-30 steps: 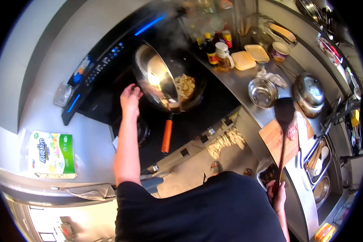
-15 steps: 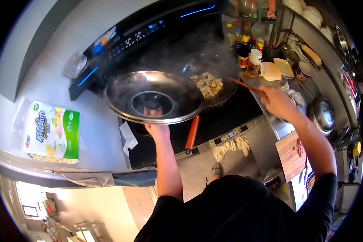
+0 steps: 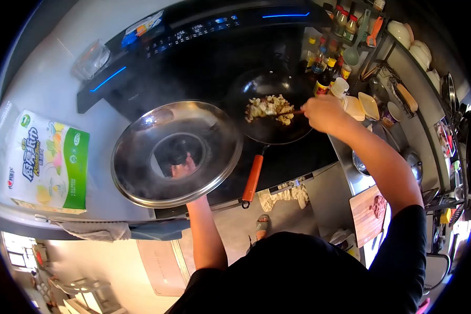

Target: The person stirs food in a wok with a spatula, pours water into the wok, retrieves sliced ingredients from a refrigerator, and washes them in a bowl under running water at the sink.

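My left hand [image 3: 184,166] is closed on the knob of a large steel pot lid [image 3: 133,180]. Its fingers show through the glass centre of the lid, which is tilted left of the wok. A dark wok [image 3: 269,135] with an orange handle [image 3: 253,178] stands on the stove, holding chopped, pale food pieces [image 3: 267,107]. Over the wok's right rim, my right hand [image 3: 323,112] grips the brown handle of a spatula [image 3: 296,112]. The spatula's working end is down among the food and cannot be made out clearly.
Sauce bottles [image 3: 323,78] and open plastic tubs [image 3: 369,106] stand right of the wok. A cutting board [image 3: 369,214] with raw meat [image 3: 378,205] lies on the right counter. At left is a pack of kitchen paper [image 3: 49,162]. Steam hangs around the lid.
The lid in my left hand has moved left and away from the wok, uncovering more of it. My right hand has come over the wok, bringing the spatula into the food.
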`<state>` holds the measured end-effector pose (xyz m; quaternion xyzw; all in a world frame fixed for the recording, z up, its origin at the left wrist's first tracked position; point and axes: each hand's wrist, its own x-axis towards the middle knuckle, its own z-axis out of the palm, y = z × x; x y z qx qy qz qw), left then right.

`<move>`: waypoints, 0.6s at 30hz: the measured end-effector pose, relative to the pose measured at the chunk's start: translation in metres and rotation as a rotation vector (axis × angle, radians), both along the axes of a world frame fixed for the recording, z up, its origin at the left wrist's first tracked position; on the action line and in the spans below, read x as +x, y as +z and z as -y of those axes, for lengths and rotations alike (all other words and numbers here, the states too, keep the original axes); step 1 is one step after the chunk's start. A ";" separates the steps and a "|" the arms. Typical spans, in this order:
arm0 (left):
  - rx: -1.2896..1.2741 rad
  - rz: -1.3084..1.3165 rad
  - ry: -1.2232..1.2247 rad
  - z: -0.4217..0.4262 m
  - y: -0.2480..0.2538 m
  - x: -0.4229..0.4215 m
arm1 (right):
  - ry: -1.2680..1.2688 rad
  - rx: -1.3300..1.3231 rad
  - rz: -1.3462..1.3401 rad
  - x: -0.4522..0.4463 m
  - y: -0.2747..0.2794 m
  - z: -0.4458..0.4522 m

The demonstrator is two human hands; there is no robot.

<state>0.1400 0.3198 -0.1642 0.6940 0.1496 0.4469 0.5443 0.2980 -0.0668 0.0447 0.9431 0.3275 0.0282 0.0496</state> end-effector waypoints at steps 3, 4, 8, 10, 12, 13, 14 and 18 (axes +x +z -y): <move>-0.770 0.257 -0.170 0.009 0.029 -0.014 | -0.103 0.067 0.009 0.010 0.028 0.008; -0.831 0.261 -0.186 0.008 0.033 -0.019 | -0.054 0.051 0.019 0.007 0.039 0.022; -1.012 0.318 -0.149 0.009 0.036 -0.028 | -0.155 -0.258 -0.116 -0.027 0.085 0.035; -1.103 0.374 -0.186 0.008 0.038 -0.032 | -0.190 -0.221 -0.097 -0.024 0.068 0.044; -1.152 0.404 -0.262 -0.001 0.028 -0.032 | -0.172 -0.152 -0.063 0.001 0.026 0.061; -1.149 0.404 -0.242 -0.001 0.031 -0.032 | -0.156 -0.071 -0.041 0.012 0.006 0.057; -1.148 0.399 -0.222 0.002 0.036 -0.031 | -0.143 0.009 -0.024 0.020 -0.011 0.054; -1.007 0.451 -0.310 0.009 0.034 -0.033 | 0.017 0.077 0.115 0.016 0.001 0.026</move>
